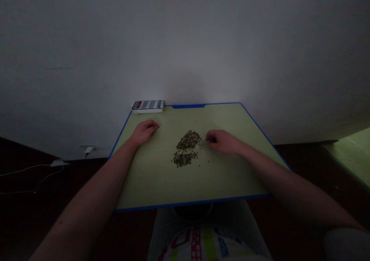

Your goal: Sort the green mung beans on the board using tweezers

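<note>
Small dark seed-like grains lie on a pale yellow-green table (150, 180) in two heaps: a larger far pile (189, 139) and a smaller near pile (184, 159). A few loose grains are scattered to the right of them. Just right of the far pile, my right hand (224, 141) is closed with its fingertips pinched; a faint thin shape shows at the tips, too dim to name. My left hand (143, 132) rests on the table left of the piles, its fingers curled and thumb pressed against them. Whether it holds anything is hidden.
A phone (148, 104) with a lit screen lies on a white box (148, 110) at the table's far left corner. Blue edging (187, 106) rims the table, which stands against a pale wall (185, 41). A charger (89, 149) and white cables (58, 163) are at the left.
</note>
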`<state>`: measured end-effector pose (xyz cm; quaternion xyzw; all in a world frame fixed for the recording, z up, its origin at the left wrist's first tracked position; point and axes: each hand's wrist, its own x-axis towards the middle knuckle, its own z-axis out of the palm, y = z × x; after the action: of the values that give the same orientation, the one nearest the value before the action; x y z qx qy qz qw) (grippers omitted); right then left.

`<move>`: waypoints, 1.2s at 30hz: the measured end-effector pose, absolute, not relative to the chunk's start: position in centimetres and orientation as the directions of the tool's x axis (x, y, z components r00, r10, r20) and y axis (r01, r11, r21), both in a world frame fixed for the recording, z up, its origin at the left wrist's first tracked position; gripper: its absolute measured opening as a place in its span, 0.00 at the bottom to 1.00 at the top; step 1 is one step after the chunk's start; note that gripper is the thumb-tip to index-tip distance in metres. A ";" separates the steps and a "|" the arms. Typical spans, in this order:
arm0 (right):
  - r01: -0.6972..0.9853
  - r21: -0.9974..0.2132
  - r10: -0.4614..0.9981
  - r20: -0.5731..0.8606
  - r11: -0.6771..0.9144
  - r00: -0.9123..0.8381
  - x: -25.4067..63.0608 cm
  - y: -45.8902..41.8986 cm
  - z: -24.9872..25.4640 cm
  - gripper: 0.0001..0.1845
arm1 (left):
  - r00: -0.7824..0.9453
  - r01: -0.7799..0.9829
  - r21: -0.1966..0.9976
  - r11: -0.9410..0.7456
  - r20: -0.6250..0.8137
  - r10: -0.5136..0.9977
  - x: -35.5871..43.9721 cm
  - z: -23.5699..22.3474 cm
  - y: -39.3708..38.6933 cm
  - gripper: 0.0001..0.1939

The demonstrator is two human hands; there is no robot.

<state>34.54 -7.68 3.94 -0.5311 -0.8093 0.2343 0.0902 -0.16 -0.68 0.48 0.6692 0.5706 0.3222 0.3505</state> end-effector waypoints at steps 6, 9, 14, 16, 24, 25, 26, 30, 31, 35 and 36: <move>0.795 -0.477 0.859 -0.143 0.375 -0.491 34.6 -8.6 4.2 0.12 | 0.163 0.544 0.830 -0.126 0.043 0.986 -0.4 0.1 -0.4 0.11; 0.787 -0.479 0.846 -0.155 0.388 -0.511 34.4 -10.1 4.6 0.11 | 0.154 0.540 0.832 -0.127 0.051 0.987 -0.5 -0.1 -0.3 0.11; 0.738 -0.560 0.834 -0.142 0.376 -0.534 34.8 -11.8 4.7 0.09 | 0.163 0.546 0.828 -0.124 0.040 0.986 -0.5 -0.2 -0.2 0.11; 0.726 -0.597 0.862 -0.110 0.340 -0.494 35.1 -11.7 4.5 0.10 | 0.160 0.554 0.823 -0.128 0.046 0.986 -0.5 -0.2 -0.2 0.11; 0.782 -0.526 0.892 -0.090 0.335 -0.443 34.4 -10.9 4.2 0.12 | 0.160 0.543 0.831 -0.122 0.041 0.986 -0.6 -0.2 -0.2 0.12; 0.776 -0.532 0.890 -0.088 0.338 -0.448 34.2 -11.1 4.1 0.12 | 0.158 0.549 0.827 -0.123 0.042 0.987 -0.6 -0.2 -0.2 0.12; 0.771 -0.539 0.889 -0.085 0.339 -0.451 34.0 -11.4 4.1 0.12 | 0.157 0.554 0.823 -0.124 0.044 0.987 -0.6 -0.2 -0.2 0.12; 0.789 -0.538 0.912 -0.083 0.298 -0.401 33.5 -12.7 3.7 0.14 | 0.153 0.556 0.821 -0.127 0.048 0.987 -0.5 -0.1 -0.2 0.12; 0.799 -0.531 0.922 -0.079 0.283 -0.379 33.3 -12.9 3.7 0.15 | 0.153 0.553 0.824 -0.124 0.046 0.987 -0.4 0.0 -0.2 0.12; 0.825 -0.517 0.957 -0.037 0.228 -0.288 33.2 -13.5 3.5 0.17 | 0.161 0.557 0.821 -0.128 0.044 0.986 -0.4 0.1 -0.3 0.12; 0.832 -0.510 0.963 -0.027 0.219 -0.269 33.2 -13.5 3.5 0.17 | 0.165 0.560 0.818 -0.134 0.048 0.985 -0.4 0.1 -0.3 0.12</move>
<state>33.23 -13.53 3.45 -0.5857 -0.7662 0.2183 0.1494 -0.35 -0.31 0.10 0.6842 0.5645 0.3142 0.3384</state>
